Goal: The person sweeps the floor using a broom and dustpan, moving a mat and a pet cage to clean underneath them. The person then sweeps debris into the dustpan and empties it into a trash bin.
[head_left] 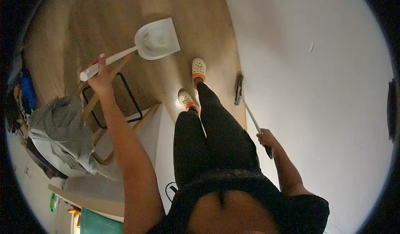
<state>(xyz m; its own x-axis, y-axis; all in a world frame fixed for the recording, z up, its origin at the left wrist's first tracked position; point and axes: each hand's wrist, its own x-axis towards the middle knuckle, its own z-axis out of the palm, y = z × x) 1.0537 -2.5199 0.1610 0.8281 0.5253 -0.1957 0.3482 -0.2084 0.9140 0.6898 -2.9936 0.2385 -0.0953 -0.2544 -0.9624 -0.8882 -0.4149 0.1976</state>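
Note:
My left hand [101, 78] is closed round the long white handle of a dustpan [157, 39], out to the left. The dustpan's white scoop hangs ahead of me over the wooden floor, with some dark and yellowish specks of dirt in it. On the right, my right hand [267, 138] grips the pole of a broom [251, 115]. Its dark bristle head [238, 89] is down at the floor's edge, beside the white wall. The black lower end of the handle sticks out behind my right hand.
My feet in cream clogs [199, 68] stand on the wooden floor [100, 17]. A white wall [316, 100] rises along the right. To the left is a chair with wooden legs [96, 105], a grey cloth [62, 125] draped over it. A blue item [28, 90] lies beyond.

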